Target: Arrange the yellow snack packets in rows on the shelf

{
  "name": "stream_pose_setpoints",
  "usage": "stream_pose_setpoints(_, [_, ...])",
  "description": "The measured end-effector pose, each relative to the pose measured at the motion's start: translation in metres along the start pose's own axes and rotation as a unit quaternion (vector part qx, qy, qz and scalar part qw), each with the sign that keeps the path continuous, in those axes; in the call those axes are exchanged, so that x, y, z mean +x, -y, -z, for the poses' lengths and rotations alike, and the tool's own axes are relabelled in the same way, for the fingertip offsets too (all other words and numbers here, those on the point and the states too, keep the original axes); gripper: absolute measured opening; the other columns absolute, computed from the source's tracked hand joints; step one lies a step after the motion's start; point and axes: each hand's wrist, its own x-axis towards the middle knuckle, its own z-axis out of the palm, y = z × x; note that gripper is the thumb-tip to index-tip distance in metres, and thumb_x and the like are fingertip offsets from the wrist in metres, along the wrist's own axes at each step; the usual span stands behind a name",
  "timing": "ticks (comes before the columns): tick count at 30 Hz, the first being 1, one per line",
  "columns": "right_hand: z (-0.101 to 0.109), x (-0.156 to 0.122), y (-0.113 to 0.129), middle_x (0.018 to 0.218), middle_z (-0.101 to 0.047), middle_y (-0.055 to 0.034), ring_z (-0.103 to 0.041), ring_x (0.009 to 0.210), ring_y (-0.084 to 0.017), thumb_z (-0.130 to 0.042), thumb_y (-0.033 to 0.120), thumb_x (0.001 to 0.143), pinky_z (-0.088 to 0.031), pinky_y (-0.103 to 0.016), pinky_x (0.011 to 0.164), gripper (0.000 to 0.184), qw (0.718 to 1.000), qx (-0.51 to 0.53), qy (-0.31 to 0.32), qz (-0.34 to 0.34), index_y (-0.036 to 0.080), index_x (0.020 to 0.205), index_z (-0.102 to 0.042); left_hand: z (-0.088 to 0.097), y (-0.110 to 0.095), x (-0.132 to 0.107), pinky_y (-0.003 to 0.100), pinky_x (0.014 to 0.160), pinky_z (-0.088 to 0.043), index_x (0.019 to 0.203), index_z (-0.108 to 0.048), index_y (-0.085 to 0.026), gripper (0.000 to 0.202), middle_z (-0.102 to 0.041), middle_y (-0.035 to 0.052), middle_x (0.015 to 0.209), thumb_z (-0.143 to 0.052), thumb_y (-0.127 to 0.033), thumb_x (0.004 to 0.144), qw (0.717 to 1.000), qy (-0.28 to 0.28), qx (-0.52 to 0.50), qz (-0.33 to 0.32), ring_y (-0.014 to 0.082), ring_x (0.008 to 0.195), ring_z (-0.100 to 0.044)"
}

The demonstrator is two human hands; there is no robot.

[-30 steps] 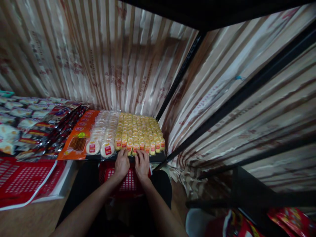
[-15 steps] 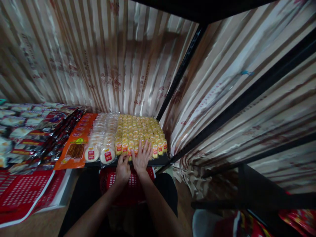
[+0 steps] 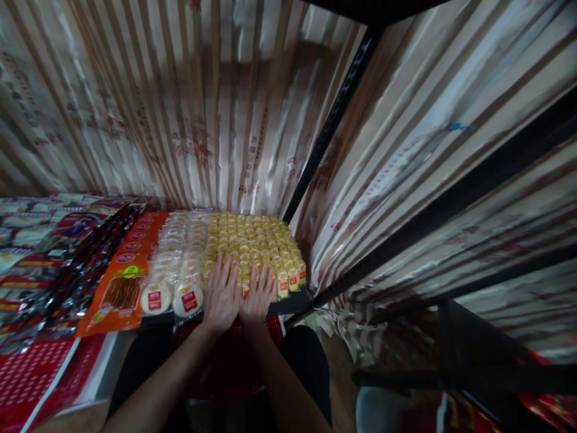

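Rows of small yellow packets with red labels fill the right end of a low shelf. My left hand lies flat on the front rows, fingers stretched out. Beside it, my right hand also rests flat on the packets, fingers spread. Both hands touch each other at the thumbs. Round white packets with red labels stand in two rows just left of my left hand.
An orange snack packet and dark foil packets lie further left. A red basket sits below the shelf between my knees. A black shelf post rises at the right. Striped paper lines the back and side.
Both hands moved up from the shelf's front edge onto the yellow packets and flattened out. The view tilted down slightly.
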Motion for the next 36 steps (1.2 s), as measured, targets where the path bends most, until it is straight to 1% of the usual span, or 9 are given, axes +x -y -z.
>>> stream_pose_setpoints(3, [-0.004,-0.001,-0.002,0.144,-0.03,-0.0169,-0.012,0.136,-0.03,-0.027,0.031,0.092,-0.022,-0.059,0.1,0.048,1.0,0.003,-0.004,-0.007,0.015,0.136,-0.038,-0.008,0.0,0.02,0.045,0.11,-0.024,0.132,-0.04,-0.013,0.046,-0.037,0.0113,0.142,-0.032,-0.029,0.09,0.995,0.074,0.021,-0.064,0.0232,0.135,-0.024])
stream_pose_setpoints(7, [-0.015,-0.002,-0.007,0.143,-0.032,-0.0173,-0.012,0.136,-0.03,-0.023,0.025,0.092,-0.022,-0.059,0.1,0.048,1.0,0.002,-0.011,-0.009,0.012,0.135,-0.038,-0.025,0.002,0.022,0.043,0.11,-0.026,0.13,-0.043,-0.009,0.047,-0.045,0.0125,0.137,-0.029,-0.03,0.09,0.989,0.122,0.042,-0.077,0.0216,0.131,-0.034])
stream_pose_setpoints(14, [-0.021,-0.004,-0.008,0.143,-0.032,-0.0162,-0.015,0.135,-0.03,-0.023,0.028,0.092,-0.022,-0.058,0.1,0.048,0.999,0.006,-0.035,-0.006,0.014,0.135,-0.039,-0.02,0.0,0.023,0.042,0.11,-0.025,0.131,-0.041,-0.01,0.047,-0.038,0.0124,0.141,-0.028,-0.03,0.091,0.989,0.105,0.065,-0.087,0.0226,0.134,-0.026])
stream_pose_setpoints(17, [-0.017,-0.003,-0.006,0.143,-0.03,-0.0189,-0.016,0.135,-0.033,-0.03,0.043,0.09,-0.022,-0.059,0.1,0.055,0.999,0.004,-0.041,0.008,0.012,0.135,-0.038,-0.017,0.009,0.034,0.046,0.111,-0.021,0.134,-0.039,-0.013,0.048,-0.029,0.0114,0.146,-0.031,-0.031,0.09,0.994,0.057,0.086,-0.045,0.0248,0.137,-0.018])
stream_pose_setpoints(19, [-0.014,-0.002,-0.005,0.143,-0.029,-0.0206,-0.017,0.134,-0.035,-0.035,0.053,0.086,-0.022,-0.059,0.099,0.065,0.999,-0.004,-0.045,0.019,0.01,0.135,-0.039,-0.019,0.017,0.042,0.047,0.111,-0.021,0.132,-0.039,-0.009,0.049,-0.032,0.0148,0.144,-0.032,-0.032,0.09,0.993,0.044,0.106,-0.001,0.0265,0.136,-0.02])
stream_pose_setpoints(26, [-0.012,0.001,-0.005,0.143,-0.03,-0.0197,-0.019,0.133,-0.036,-0.038,0.053,0.085,-0.023,-0.058,0.099,0.064,0.998,-0.025,-0.041,0.026,0.011,0.134,-0.04,-0.028,0.032,0.044,0.042,0.11,-0.027,0.131,-0.039,0.0,0.055,-0.036,0.0181,0.14,-0.028,-0.035,0.09,0.982,0.101,0.157,0.003,0.0266,0.133,-0.027])
stream_pose_setpoints(30, [-0.009,0.0,-0.004,0.144,-0.028,-0.0195,-0.019,0.133,-0.036,-0.038,0.052,0.085,-0.022,-0.058,0.1,0.064,0.999,-0.02,-0.038,0.023,0.011,0.135,-0.039,-0.023,0.024,0.046,0.044,0.109,-0.028,0.131,-0.039,0.001,0.056,-0.035,0.0197,0.141,-0.03,-0.036,0.09,0.983,0.102,0.155,-0.002,0.0286,0.133,-0.027])
stream_pose_setpoints(33, [-0.006,0.0,-0.003,0.143,-0.029,-0.0192,-0.018,0.133,-0.035,-0.039,0.047,0.085,-0.022,-0.058,0.1,0.062,0.999,-0.018,-0.026,0.023,0.01,0.134,-0.039,-0.022,0.009,0.052,0.046,0.111,-0.023,0.133,-0.039,-0.006,0.052,-0.031,0.0154,0.144,-0.03,-0.036,0.09,0.988,0.078,0.124,-0.047,0.0266,0.136,-0.021])
stream_pose_setpoints(36, [-0.009,-0.002,-0.003,0.142,-0.033,-0.0178,-0.018,0.134,-0.033,-0.039,0.037,0.086,-0.022,-0.056,0.101,0.055,1.0,-0.021,-0.012,0.008,0.009,0.134,-0.039,-0.028,-0.008,0.055,0.043,0.112,-0.021,0.133,-0.04,-0.012,0.049,-0.033,0.0104,0.144,-0.027,-0.035,0.091,0.986,0.115,0.076,-0.09,0.0218,0.135,-0.023])
